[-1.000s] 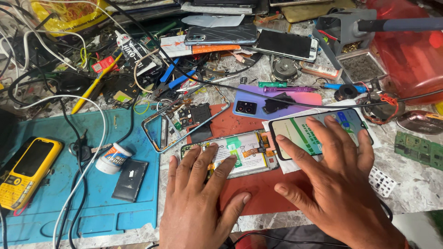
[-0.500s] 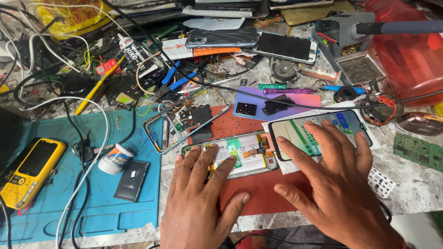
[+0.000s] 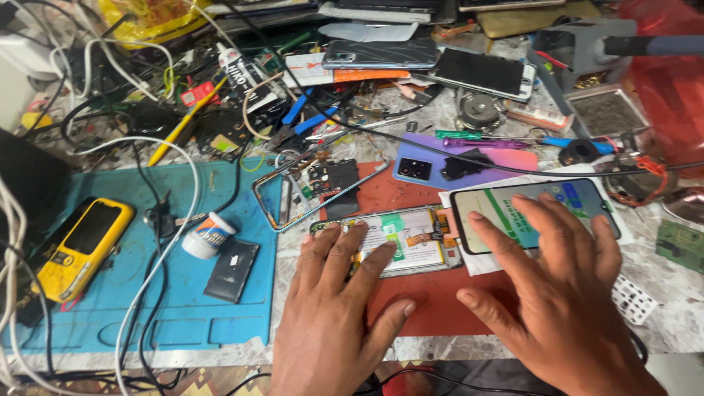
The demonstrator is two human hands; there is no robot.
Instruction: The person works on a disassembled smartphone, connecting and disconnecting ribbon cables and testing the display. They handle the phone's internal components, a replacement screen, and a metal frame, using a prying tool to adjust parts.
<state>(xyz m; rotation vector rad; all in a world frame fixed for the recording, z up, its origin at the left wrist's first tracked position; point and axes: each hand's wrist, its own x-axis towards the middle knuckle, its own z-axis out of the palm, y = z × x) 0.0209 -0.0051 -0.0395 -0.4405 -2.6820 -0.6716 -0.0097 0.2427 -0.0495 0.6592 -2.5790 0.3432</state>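
Fingers of the left hand (image 3: 334, 323) lie spread and flat, their tips pressing the near edge of the opened phone body with its white battery and orange flex strips (image 3: 400, 242); nothing is gripped, the hand simply pins it to the dark red work mat (image 3: 433, 301). Fingers of the right hand (image 3: 557, 293) are likewise splayed and unclenched, resting on the lit glass screen panel (image 3: 528, 213), which sits on a white sheet just to the right of the phone body, their short edges nearly touching.

To handle this well, I judge that pressure should stay light and even (glass this thin probably cracks under a single hard fingertip), with the pads kept off the exposed flex strips and the left thumb braced on the mat for steadiness.

The phone body lies under the left fingertips only, most of it showing beyond them. The screen panel's lower right half is hidden by the right fingers. A bare metal phone frame (image 3: 293, 198) lies just behind, on the edge of the blue silicone mat (image 3: 110, 293).
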